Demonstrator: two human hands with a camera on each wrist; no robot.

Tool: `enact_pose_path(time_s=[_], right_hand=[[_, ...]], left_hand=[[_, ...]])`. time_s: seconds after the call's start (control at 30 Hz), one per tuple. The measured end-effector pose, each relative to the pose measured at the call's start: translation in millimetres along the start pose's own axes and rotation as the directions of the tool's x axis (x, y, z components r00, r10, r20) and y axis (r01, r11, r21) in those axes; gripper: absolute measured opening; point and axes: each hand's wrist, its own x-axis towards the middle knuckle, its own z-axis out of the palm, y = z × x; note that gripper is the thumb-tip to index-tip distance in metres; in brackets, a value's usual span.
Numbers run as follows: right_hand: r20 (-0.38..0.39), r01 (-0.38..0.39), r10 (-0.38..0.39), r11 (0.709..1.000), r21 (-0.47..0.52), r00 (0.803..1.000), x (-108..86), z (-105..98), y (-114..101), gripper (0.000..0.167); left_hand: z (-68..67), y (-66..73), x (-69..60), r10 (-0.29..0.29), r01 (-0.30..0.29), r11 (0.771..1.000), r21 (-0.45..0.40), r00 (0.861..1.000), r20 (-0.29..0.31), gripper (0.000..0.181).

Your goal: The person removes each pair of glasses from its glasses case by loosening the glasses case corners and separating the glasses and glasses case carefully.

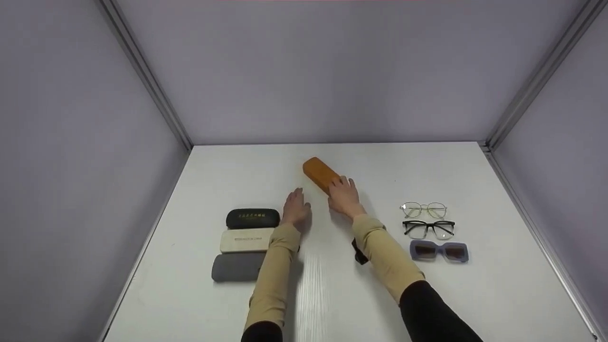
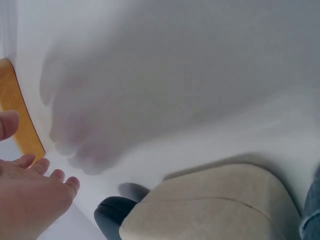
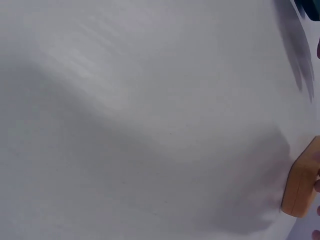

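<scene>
An orange glasses case (image 1: 319, 173) lies slanted toward the back of the white table. My right hand (image 1: 344, 196) grips its near end, the thumb side partly hidden in the head view. At the edge of the right wrist view, fingertips (image 3: 317, 186) lie against the orange case (image 3: 301, 182). My left hand (image 1: 295, 207) holds nothing; it reaches forward with fingers extended, just right of a black glasses case (image 1: 252, 218). Below that are a cream case (image 1: 244, 240) and a grey case (image 1: 237, 267), their right ends partly behind the left forearm.
On the right, round thin-rimmed glasses (image 1: 423, 209), black-framed glasses (image 1: 429, 229) and blue-grey sunglasses (image 1: 439, 251) lie in a column. Pale panels (image 1: 304, 85) enclose the back and sides of the table (image 1: 332, 299). A dark strap-like piece (image 1: 359, 252) shows beside the right forearm.
</scene>
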Motion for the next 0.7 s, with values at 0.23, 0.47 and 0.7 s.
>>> enact_pose_path(time_s=[0.23, 0.47, 0.7], right_hand=[[-0.108, -0.022, 0.047, 0.976, 0.217, 0.993, -14.8, 15, 5, 0.032], [-0.245, 0.016, 0.065, 0.95, 0.313, 0.967, -24.8, 21, 9, 0.018], [-0.226, 0.047, 0.061, 0.895, 0.444, 0.972, -40.1, 26, 21, 0.027]], left_hand=[[-0.7, 8.7, -10.5, -0.055, 0.056, 0.998, -0.006, 0.997, 0.056, 0.059], [-5.7, 18.8, -16.0, -0.092, 0.099, 0.99, -0.105, 0.993, 0.073, 0.061], [-0.8, 18.3, -13.6, -0.083, 0.095, 0.982, -0.165, 0.994, 0.077, 0.067]])
